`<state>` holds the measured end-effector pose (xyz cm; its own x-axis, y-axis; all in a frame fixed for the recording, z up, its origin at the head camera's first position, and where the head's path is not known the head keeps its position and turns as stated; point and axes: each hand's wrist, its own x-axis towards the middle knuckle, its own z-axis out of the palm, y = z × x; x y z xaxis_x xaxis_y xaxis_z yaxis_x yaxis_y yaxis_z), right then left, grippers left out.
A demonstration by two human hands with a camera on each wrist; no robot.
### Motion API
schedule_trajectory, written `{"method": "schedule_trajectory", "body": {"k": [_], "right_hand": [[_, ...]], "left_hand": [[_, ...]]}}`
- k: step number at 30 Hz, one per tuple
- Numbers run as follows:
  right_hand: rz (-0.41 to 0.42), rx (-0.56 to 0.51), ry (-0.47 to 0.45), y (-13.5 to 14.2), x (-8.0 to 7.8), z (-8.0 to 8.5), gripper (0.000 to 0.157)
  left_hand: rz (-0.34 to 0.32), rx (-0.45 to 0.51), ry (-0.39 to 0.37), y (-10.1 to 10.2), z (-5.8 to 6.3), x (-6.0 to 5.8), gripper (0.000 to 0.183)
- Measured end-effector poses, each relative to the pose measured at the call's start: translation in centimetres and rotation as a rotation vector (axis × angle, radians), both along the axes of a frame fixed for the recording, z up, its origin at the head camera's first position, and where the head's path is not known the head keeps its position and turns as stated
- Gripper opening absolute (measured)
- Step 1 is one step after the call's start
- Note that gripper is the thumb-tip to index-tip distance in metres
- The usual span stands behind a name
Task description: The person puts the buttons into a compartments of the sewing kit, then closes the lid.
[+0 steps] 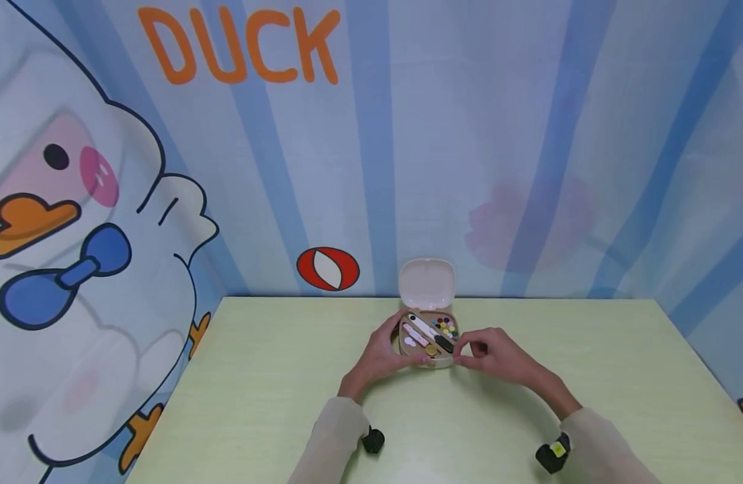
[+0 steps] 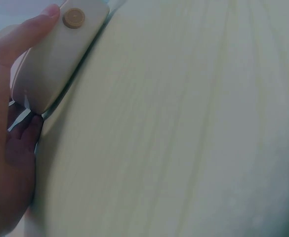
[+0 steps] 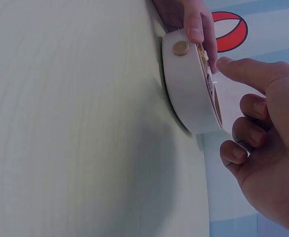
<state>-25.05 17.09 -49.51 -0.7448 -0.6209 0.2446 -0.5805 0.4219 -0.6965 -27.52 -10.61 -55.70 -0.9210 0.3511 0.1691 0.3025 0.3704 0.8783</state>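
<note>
A small white sewing-kit-like box (image 1: 442, 363) with a round tan button (image 3: 181, 48) on its front sits near the table's back edge, its lid (image 1: 427, 284) raised. Inside lie a slim white-and-black tool (image 1: 430, 331), a pink stick (image 1: 415, 335), a gold round piece (image 1: 431, 349) and several coloured beads or pinheads (image 1: 447, 327). My left hand (image 1: 380, 353) grips the box from the left, thumb along its front. At its right edge is my right hand (image 1: 498, 353), index finger and thumb bent toward the contents, other fingers (image 3: 248, 132) loosely curled; nothing shows between them.
The pale wooden table (image 1: 256, 390) ends just behind the box at a blue-striped cloth backdrop (image 1: 432, 168) with a printed duck. Black wrist cameras sit at both sleeves, the left camera (image 1: 373, 441) and the right camera (image 1: 553, 454).
</note>
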Motion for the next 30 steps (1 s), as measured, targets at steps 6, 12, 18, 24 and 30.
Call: {"method": "schedule_trajectory", "body": {"k": [6, 12, 18, 24, 30], "right_hand": [[-0.028, -0.001, -0.002, -0.4, -1.3, -0.3, 0.004], [-0.072, 0.010, -0.043, -0.9, -2.8, -0.1, 0.004], [-0.133, 0.022, -0.067, -1.5, -4.1, -0.1, 0.002], [-0.197, 0.027, -0.106, -2.1, -5.0, -0.2, 0.004], [-0.262, 0.022, -0.116, -3.0, -5.8, -0.3, 0.004]], "left_hand": [[-0.004, 0.006, 0.003, -0.1, -0.2, 0.0, 0.105], [-0.007, 0.016, -0.004, -0.1, -0.1, 0.0, 0.107], [-0.012, 0.018, 0.004, -0.1, -0.3, -0.1, 0.106], [-0.023, 0.039, 0.010, -0.1, -0.3, -0.2, 0.104], [-0.017, 0.028, 0.006, -0.1, 0.0, -0.1, 0.105]]}}
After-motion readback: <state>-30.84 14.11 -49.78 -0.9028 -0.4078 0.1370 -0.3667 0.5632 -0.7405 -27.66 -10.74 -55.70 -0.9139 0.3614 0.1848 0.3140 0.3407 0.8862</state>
